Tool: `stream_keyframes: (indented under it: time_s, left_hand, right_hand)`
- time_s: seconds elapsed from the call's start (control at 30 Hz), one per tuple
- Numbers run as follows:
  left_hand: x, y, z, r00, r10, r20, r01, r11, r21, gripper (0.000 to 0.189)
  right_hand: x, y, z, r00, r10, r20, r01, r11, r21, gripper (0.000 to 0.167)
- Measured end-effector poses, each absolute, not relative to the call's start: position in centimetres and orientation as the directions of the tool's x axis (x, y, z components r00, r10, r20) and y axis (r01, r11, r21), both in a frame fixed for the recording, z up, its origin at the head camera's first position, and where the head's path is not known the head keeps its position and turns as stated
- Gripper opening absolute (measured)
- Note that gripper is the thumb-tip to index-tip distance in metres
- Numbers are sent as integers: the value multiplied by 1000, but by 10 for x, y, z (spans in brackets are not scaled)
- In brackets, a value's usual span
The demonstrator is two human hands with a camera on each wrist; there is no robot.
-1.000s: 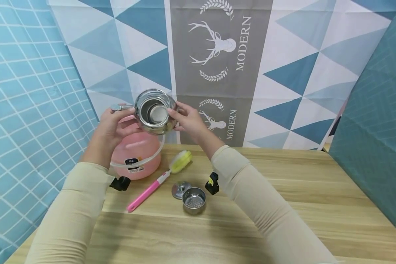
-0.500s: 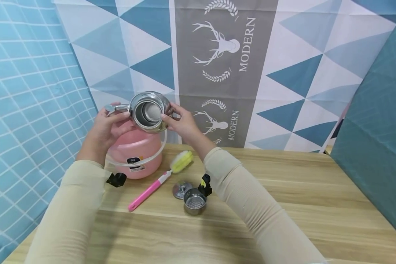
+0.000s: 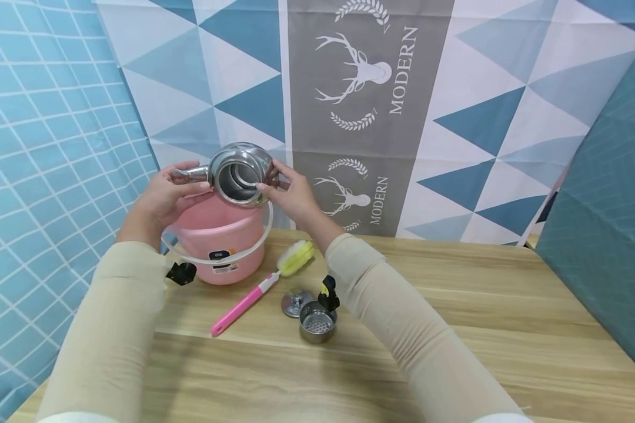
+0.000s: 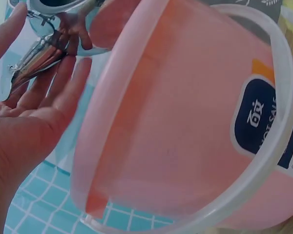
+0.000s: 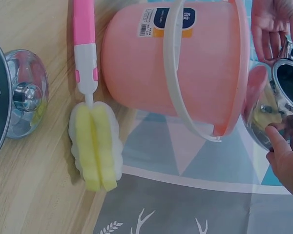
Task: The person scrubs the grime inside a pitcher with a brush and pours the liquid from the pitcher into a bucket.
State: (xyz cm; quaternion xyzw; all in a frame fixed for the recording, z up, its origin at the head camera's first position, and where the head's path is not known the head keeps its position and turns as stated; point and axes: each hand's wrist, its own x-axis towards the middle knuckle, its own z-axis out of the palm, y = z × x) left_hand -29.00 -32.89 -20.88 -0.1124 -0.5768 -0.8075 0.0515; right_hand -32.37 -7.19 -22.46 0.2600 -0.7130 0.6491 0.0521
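Both hands hold a shiny steel teapot (image 3: 241, 151) over the pink bucket (image 3: 227, 238), its round mouth tilted towards the head camera. At its left side my left hand (image 3: 164, 197) has thumb and fingers about the metal handle (image 4: 36, 66) that juts out. My right hand (image 3: 294, 198) grips the opposite side, thumb at the rim and fingers behind the body. The right wrist view also catches the teapot and both hands at its right edge. A pale round patch shows inside the mouth.
On the wooden table (image 3: 428, 329) lie a pink-handled brush (image 3: 246, 302) with a yellow and white sponge head, a steel lid (image 3: 296, 301) and a perforated steel strainer cup (image 3: 317, 322). Patterned cloth (image 3: 370, 117) hangs behind; blue tiled cloth (image 3: 58, 147) borders the left.
The teapot and both hands shifted slightly left over the bucket, and the mouth tipped further down. More of the bucket's opening shows now. Brush, lid and strainer cup stay put on the table.
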Motion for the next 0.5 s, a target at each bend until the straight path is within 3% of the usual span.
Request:
stream_keyframes:
  time_s: [0.27, 0.5]
  left_hand:
    - [-293, -337, -213, -976, 29, 217, 204, -246, 948, 63]
    - [-293, -343, -218, -959, 6, 282, 276, -193, 942, 61]
  right_hand:
    - [-326, -79, -227, -832, -308, 461, -499, 56, -865, 70]
    - [-325, -84, -229, -819, -307, 486, -532, 88, -842, 74]
